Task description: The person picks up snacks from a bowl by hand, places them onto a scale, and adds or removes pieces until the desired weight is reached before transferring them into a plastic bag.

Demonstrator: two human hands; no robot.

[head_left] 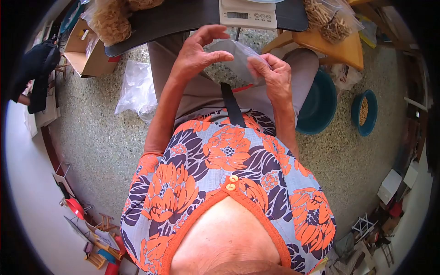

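Observation:
I am seated and look down over my flowered blouse at both hands held above my lap. Between them is a small clear plastic bag. My left hand curves around the bag's left side with thumb and fingers apart, touching its edge. My right hand pinches the bag's right edge between thumb and fingers. A white digital scale sits on a dark tabletop just beyond my hands.
Clear bags of pale pasta-like pieces lie on the table at left and right. A wooden stool, a teal basin and a small teal bowl of grains stand on my right. Crumpled plastic and a cardboard box are on the left.

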